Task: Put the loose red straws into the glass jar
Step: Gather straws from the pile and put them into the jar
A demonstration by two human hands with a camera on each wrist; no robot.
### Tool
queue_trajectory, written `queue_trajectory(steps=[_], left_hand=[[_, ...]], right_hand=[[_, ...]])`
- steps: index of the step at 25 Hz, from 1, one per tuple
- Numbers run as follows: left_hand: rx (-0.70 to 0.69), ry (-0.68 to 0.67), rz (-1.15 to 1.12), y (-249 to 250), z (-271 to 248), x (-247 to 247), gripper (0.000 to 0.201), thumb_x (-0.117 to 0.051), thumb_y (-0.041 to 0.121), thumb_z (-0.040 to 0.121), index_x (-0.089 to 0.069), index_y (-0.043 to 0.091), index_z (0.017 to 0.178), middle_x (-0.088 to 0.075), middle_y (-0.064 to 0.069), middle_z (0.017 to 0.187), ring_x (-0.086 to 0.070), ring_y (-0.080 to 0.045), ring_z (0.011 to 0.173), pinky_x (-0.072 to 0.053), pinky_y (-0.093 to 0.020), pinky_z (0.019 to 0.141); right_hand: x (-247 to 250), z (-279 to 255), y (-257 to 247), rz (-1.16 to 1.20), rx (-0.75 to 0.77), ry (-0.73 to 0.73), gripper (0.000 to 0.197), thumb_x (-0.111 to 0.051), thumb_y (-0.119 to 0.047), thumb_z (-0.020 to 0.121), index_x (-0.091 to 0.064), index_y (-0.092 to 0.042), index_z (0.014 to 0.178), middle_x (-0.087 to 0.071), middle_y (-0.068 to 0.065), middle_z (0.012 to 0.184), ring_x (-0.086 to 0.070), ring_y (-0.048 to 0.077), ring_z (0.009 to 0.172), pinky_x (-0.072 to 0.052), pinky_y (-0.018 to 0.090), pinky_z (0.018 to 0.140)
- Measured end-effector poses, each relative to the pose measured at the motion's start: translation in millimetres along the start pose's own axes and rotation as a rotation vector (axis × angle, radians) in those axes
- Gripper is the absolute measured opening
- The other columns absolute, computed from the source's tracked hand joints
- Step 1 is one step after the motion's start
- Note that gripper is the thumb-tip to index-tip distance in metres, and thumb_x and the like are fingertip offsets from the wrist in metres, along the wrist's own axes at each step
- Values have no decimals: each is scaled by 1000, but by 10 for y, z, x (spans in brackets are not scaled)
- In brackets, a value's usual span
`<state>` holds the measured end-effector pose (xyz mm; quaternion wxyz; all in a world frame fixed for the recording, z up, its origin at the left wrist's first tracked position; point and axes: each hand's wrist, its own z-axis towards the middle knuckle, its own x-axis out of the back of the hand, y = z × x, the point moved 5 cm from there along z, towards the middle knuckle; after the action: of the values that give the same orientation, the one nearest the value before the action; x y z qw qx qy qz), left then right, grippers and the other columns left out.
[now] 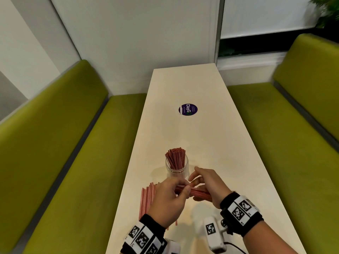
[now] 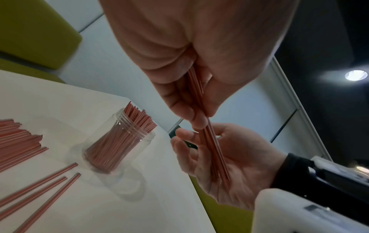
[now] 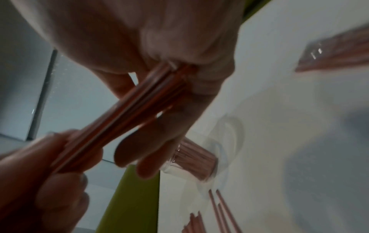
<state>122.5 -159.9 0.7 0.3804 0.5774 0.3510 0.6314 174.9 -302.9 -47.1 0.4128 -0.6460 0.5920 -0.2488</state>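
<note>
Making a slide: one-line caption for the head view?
Left hand and right hand hold a straw bundle near the jar; loose straws lie on the table.

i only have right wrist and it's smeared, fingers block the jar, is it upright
Observer: Yes, in the head view the glass jar stands upright on the table.
Operator: is the bundle over its mouth yet
Observer: No, the bundle of straws lies about level between left hand and right hand, nearer the person than the jar.
Operator: where's the rest
Observer: A pile of loose straws lies on the table left of the left hand.
</note>
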Motion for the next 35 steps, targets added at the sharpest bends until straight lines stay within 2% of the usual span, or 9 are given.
queue_trajectory(steps=[4, 8, 12, 15, 19, 21, 28, 32, 35], left_hand=[[80, 21, -51, -104, 47, 78, 17, -71, 10, 88, -73, 25, 82, -73, -1, 68, -71, -8, 64, -56, -24, 67], [180, 76, -185, -261, 149, 226, 13, -70, 9, 90, -76, 20, 85, -74, -6, 68, -72, -18, 68, -60, -35, 74], [179, 81, -146, -166, 154, 95, 11, -71, 12, 88, -74, 22, 84, -74, -3, 70, -70, -8, 64, -56, -20, 65], [212, -1, -112, -220, 250, 104, 9, -72, 14, 88, -73, 23, 85, -73, -1, 72, -68, -4, 66, -53, -20, 64], [52, 40, 303, -273, 652, 343, 8, -62, 14, 95, -66, 20, 97, -63, 8, 97, -61, -2, 86, -51, -15, 77], [-85, 13, 504, -269, 944, 358, 12, -56, 8, 96, -64, 13, 103, -57, 3, 103, -59, -10, 89, -52, -22, 82], [-102, -466, 961, -520, 1393, -118, 21, -57, 15, 92, -56, 11, 112, -48, -9, 118, -54, -29, 101, -53, -43, 86], [-296, -349, 1065, -460, 1338, -135, 47, -67, 35, 81, -53, 24, 124, -48, -2, 131, -48, -27, 116, -42, -38, 95], [-283, -228, 953, -528, 1313, -101, 56, -53, 51, 87, -43, 33, 139, -35, 7, 153, -33, -23, 141, -30, -38, 109]], right_hand=[[14, 84, -27, 16, -10, -9, 39, -47, -32, 102, -66, 0, 89, -63, 19, 70, -62, 30, 57, -53, 32, 52], [47, 195, -114, 80, 52, 7, 41, -46, -32, 102, -69, -6, 81, -63, 14, 70, -56, 21, 53, -46, 27, 50], [-169, 235, -57, 15, 52, 34, 37, -49, -31, 98, -69, -6, 79, -58, 4, 63, -56, 20, 52, -43, 25, 49], [-136, 298, -48, 6, 63, 108, 28, -51, -24, 93, -66, -6, 78, -53, 2, 61, -53, 18, 50, -40, 26, 49], [-7, 473, -89, -147, 164, 307, 13, -54, -18, 94, -61, -13, 85, -59, 3, 79, -54, 19, 66, -44, 30, 57], [10, 545, -97, -207, 204, 362, 4, -55, -22, 95, -60, -21, 94, -60, 2, 88, -54, 18, 71, -47, 35, 66], [56, 693, -31, -248, 213, 336, 8, -55, -19, 94, -57, -23, 100, -59, 5, 89, -55, 19, 72, -46, 34, 66], [139, 741, 27, -274, 224, 359, 12, -59, -21, 92, -56, -25, 103, -59, 7, 100, -56, 18, 78, -45, 31, 71], [94, 765, 97, -339, 206, 309, 26, -61, -32, 92, -52, -33, 117, -52, -5, 113, -56, 11, 97, -53, 38, 84]])
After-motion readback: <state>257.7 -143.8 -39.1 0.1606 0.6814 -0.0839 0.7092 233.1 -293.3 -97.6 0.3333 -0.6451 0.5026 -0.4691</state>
